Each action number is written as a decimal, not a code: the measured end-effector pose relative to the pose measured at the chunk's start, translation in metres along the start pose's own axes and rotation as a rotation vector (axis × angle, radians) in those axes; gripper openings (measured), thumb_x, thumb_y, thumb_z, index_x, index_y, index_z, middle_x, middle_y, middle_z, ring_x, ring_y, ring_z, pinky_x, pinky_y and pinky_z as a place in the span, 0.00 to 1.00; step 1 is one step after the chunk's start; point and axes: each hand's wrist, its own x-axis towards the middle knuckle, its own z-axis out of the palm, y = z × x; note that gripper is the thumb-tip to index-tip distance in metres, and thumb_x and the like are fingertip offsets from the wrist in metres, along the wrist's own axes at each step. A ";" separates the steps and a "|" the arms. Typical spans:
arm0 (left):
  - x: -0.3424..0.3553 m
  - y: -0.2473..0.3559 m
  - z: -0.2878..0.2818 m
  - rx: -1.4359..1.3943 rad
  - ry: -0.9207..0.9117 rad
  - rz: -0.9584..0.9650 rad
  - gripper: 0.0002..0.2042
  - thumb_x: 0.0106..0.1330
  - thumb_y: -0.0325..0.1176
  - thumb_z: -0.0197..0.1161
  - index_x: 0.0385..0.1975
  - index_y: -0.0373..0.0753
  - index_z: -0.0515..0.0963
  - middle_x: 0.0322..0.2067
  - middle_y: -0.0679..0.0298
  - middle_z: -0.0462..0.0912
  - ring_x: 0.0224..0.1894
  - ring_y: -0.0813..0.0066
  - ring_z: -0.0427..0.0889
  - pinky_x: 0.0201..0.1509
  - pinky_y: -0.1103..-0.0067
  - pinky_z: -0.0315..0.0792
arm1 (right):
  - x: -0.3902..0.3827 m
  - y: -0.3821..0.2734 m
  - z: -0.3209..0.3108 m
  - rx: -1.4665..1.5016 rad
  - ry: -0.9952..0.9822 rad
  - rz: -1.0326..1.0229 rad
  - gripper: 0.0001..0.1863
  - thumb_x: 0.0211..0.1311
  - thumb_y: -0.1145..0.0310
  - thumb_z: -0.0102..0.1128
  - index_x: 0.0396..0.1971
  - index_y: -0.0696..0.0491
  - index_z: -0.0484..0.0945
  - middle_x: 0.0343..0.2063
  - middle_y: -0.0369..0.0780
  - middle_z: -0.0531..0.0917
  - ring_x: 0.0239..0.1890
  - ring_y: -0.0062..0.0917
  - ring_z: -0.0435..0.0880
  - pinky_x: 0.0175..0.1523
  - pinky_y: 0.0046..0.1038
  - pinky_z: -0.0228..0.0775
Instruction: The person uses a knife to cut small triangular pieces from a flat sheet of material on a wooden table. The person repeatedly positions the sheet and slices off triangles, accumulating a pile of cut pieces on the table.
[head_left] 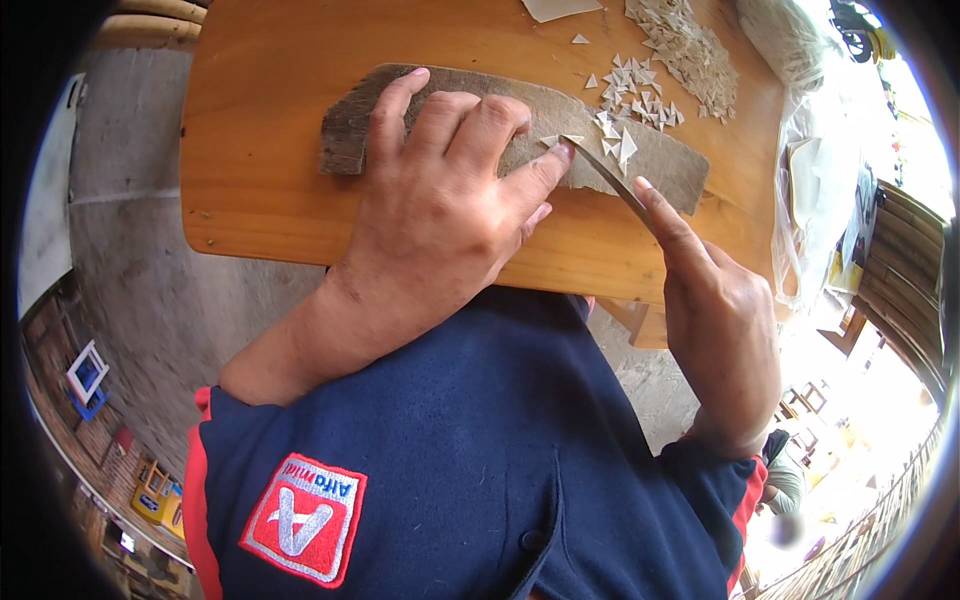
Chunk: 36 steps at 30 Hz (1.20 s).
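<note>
Many pale triangular chips [660, 60] already cut; left hand [440, 210] flat, pinning strip [573, 139] on worn board [480, 105]; right hand [715, 320] gripping knife [612, 180].

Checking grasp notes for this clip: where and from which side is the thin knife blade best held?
Hedged judgement: take the knife at its near end, from the person's right. The right hand closes around that end, forefinger laid along the blade's back. The tip lies far-left on the grey cutting board, against the left hand thumb, so that end is crowded.
</note>
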 end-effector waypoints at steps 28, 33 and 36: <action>-0.003 -0.003 0.002 -0.139 0.119 -0.019 0.16 0.61 0.34 0.72 0.49 0.42 0.87 0.46 0.63 0.81 0.52 0.60 0.78 0.68 0.53 0.65 | -0.014 0.002 0.032 0.365 0.208 0.071 0.30 0.65 0.86 0.55 0.65 0.48 0.80 0.31 0.51 0.85 0.26 0.27 0.81 0.40 0.25 0.76; -0.007 -0.001 0.003 -0.150 0.116 -0.021 0.18 0.60 0.35 0.73 0.51 0.43 0.86 0.48 0.63 0.80 0.53 0.61 0.78 0.68 0.52 0.65 | -0.015 -0.006 0.034 0.379 0.185 0.073 0.31 0.64 0.87 0.56 0.66 0.48 0.79 0.38 0.51 0.87 0.32 0.33 0.87 0.44 0.28 0.79; -0.007 -0.001 0.003 -0.140 0.100 -0.017 0.19 0.60 0.35 0.73 0.52 0.44 0.86 0.49 0.63 0.80 0.54 0.62 0.78 0.68 0.53 0.65 | -0.012 -0.012 0.041 0.362 0.199 0.052 0.31 0.63 0.87 0.57 0.66 0.47 0.79 0.45 0.53 0.88 0.41 0.40 0.91 0.48 0.34 0.81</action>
